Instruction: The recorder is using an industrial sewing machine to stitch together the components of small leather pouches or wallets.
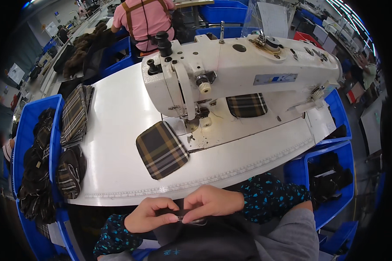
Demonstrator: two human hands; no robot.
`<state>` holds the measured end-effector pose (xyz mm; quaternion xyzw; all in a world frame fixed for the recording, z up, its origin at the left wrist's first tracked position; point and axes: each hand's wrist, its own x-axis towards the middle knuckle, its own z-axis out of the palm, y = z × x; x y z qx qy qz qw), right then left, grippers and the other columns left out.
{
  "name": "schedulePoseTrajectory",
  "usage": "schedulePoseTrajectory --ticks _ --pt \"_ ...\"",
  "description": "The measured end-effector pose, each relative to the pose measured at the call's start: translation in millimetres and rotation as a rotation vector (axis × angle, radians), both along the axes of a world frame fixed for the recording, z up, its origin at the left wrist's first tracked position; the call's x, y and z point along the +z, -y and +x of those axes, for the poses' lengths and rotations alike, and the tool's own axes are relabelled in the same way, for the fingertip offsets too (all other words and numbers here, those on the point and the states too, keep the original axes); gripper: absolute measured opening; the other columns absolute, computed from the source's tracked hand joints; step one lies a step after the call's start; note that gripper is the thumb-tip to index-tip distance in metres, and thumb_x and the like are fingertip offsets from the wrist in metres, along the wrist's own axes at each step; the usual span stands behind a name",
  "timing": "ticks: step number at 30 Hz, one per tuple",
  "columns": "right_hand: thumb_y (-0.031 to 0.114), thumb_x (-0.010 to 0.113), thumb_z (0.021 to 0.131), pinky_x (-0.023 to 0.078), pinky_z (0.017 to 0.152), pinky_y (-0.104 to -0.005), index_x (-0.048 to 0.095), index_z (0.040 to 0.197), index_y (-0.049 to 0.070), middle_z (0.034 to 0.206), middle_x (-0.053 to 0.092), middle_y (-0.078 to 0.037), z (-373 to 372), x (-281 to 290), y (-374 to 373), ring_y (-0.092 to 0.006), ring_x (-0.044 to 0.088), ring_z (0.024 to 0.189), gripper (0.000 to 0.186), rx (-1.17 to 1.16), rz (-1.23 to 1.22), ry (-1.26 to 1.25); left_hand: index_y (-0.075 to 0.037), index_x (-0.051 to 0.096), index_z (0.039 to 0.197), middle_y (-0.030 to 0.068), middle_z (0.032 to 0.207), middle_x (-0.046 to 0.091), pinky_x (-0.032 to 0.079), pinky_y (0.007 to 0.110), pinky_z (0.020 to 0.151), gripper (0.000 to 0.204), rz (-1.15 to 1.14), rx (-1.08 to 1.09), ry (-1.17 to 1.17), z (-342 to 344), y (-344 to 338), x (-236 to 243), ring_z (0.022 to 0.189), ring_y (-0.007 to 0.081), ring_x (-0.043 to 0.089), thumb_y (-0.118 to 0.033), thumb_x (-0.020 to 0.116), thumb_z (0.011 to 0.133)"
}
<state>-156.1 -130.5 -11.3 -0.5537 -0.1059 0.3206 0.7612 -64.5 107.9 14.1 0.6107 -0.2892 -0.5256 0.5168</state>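
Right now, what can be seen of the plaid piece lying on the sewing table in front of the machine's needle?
The plaid piece is a flat, rounded-corner rectangle of woven-looking fabric, dark brown-black with yellow and white stripes. It lies tilted on the white table, one corner near the needle area of the sewing machine. Neither hand touches it; both hands are below the table edge. A second, similar plaid piece sits under the machine's arm.

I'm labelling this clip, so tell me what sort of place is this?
Most likely a garment or bag sewing workshop. A white industrial sewing machine stands on a long white table, plaid fabric pieces lie beside it, and blue bins hold more dark pieces. Another person works at the next station.
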Motion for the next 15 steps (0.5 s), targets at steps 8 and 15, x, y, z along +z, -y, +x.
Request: schedulePoseTrajectory --ticks 8,15 --pt "0.012 0.074 0.092 0.042 0.062 -0.0233 0.069 0.084 -0.001 0.075 0.064 -0.002 -7.1 12.8 20.7 -0.0063 0.055 0.069 0.016 0.033 0.074 0.062 0.002 0.073 0.098 0.0099 0.104 0.07 0.048 0.032 0.089 0.013 -0.099 -0.207 0.036 5.3 4.9 8.2 0.098 0.0208 0.062 -0.007 0.076 0.089" --pt "0.01 0.077 0.088 0.041 0.065 -0.0322 0.069 0.08 -0.004 0.075 0.065 -0.008 -17.7 9.6 50.0 -0.018 0.055 0.069 0.018 -0.154 0.347 0.091 0.003 0.073 0.103 0.0113 0.108 0.067 0.045 0.031 0.093 0.015 -0.211 -0.117 -0.216 9.8 -6.6 -3.1 0.1 0.0195 0.06 -0.006 0.073 0.091"
